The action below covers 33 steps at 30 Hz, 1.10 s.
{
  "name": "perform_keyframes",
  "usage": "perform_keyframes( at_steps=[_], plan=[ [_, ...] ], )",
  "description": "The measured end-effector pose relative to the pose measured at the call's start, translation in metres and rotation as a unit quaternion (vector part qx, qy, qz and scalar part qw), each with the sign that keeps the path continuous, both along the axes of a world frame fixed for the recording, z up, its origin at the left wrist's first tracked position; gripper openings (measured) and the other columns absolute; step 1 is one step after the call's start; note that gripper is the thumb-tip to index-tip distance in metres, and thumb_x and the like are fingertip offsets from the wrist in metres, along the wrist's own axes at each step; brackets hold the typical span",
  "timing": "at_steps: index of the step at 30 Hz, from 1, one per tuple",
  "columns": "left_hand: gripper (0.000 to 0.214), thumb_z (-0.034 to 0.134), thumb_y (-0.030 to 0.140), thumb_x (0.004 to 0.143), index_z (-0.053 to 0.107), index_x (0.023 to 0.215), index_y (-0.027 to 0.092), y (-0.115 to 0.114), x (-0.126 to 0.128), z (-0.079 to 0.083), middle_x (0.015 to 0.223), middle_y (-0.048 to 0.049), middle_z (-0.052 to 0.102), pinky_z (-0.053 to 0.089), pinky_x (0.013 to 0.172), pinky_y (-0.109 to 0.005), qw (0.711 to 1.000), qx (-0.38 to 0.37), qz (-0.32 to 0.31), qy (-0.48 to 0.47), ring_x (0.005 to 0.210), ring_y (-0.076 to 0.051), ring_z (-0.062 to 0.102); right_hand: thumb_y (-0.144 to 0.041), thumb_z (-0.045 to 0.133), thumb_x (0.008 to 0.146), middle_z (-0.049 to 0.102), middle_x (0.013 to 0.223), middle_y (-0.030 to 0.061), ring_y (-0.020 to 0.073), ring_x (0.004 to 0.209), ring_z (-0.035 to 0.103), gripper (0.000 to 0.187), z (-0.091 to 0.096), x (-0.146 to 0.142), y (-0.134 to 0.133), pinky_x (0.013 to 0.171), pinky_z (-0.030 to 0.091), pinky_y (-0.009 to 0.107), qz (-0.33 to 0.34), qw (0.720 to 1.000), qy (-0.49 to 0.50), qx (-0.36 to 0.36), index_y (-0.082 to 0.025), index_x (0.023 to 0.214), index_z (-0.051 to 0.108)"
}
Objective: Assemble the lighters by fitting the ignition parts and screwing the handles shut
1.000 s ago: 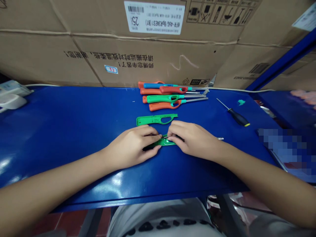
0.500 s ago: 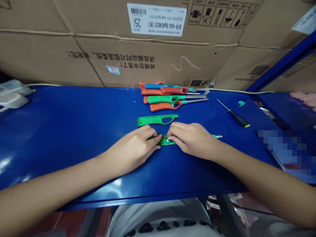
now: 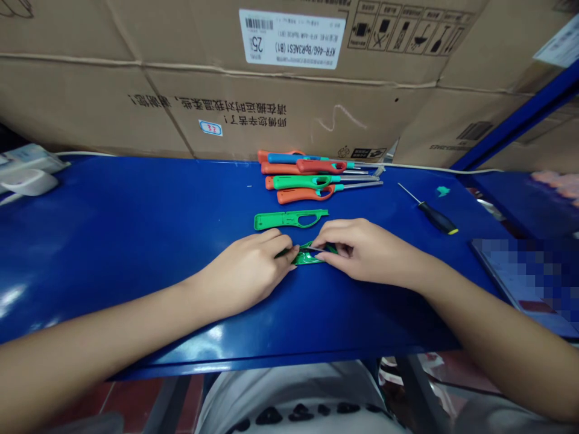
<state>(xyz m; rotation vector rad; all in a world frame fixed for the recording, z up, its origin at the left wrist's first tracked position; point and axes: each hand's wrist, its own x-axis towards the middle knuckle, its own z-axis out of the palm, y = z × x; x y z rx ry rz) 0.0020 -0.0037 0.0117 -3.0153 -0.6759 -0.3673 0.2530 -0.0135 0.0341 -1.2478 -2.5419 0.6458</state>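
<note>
Green lighter half [image 3: 307,256] flat on blue table [image 3: 136,241], pinched between both hands at mid-bench. Left hand [image 3: 246,271] pressed down on its left end, fingers curled closed on it. Right hand [image 3: 362,250] gripping its right end, thumb and forefinger closed on the plastic. Just beyond, second green shell [image 3: 289,219] lying apart. Farther back, pile of lighters [image 3: 312,175] against cardboard boxes [image 3: 271,90]. Screwdriver [image 3: 429,211] off to the right, well apart.

Beyond the fingers [image 3: 281,243], five assembled lighters [image 3: 312,178], one green shell [image 3: 289,219] and one screwdriver [image 3: 433,214] are lying.
</note>
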Motion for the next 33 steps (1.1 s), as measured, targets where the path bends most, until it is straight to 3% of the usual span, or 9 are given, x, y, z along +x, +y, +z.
perform_keyframes(
  at_steps=[6, 11, 16, 33],
  plan=[
    [0.025, 0.057, 0.023, 0.099, 0.069, 0.119, 0.013, 0.008, -0.002, -0.006, 0.107, -0.0106, 0.067, 0.056, 0.091, -0.035, 0.984, -0.141, 0.008, -0.111, 0.101, -0.022, 0.064, -0.016, 0.062, 0.090, 0.066, 0.101, 0.0043, 0.0109, 0.073, 0.059, 0.034, 0.016, 0.015, 0.000, 0.066, 0.049, 0.024, 0.054, 0.995, 0.013, -0.084, -0.018, 0.124, 0.068],
    [0.030, 0.060, 0.022, 0.095, 0.065, 0.124, 0.016, 0.007, -0.001, -0.007, 0.110, -0.0088, 0.063, 0.056, 0.091, -0.034, 0.964, -0.218, 0.047, -0.142, 0.101, -0.020, 0.064, -0.012, 0.057, 0.092, 0.063, 0.105, 0.0050, 0.0103, 0.072, 0.057, 0.023, 0.017, 0.017, 0.000, 0.065, 0.048, 0.024, 0.054, 0.996, 0.020, -0.071, -0.019, 0.109, 0.070],
    [0.028, 0.057, 0.020, 0.095, 0.063, 0.122, 0.016, 0.007, 0.000, -0.008, 0.113, -0.0095, 0.063, 0.055, 0.092, -0.035, 0.964, -0.219, 0.051, -0.144, 0.103, -0.021, 0.064, -0.015, 0.053, 0.097, 0.063, 0.096, 0.0045, 0.0154, 0.083, 0.059, 0.016, 0.008, 0.014, 0.003, 0.073, 0.045, 0.028, 0.049, 0.999, -0.011, -0.005, -0.019, 0.097, 0.068],
    [0.017, 0.059, 0.024, 0.096, 0.068, 0.110, 0.018, 0.011, 0.004, -0.014, 0.104, -0.0063, 0.072, 0.056, 0.084, -0.031, 0.958, -0.216, 0.074, -0.173, 0.095, -0.020, 0.069, -0.023, 0.053, 0.101, 0.062, 0.092, 0.0046, 0.0154, 0.077, 0.057, 0.018, -0.005, 0.002, 0.004, 0.067, 0.039, 0.028, 0.052, 0.994, -0.079, 0.062, -0.017, 0.089, 0.065]
  ],
)
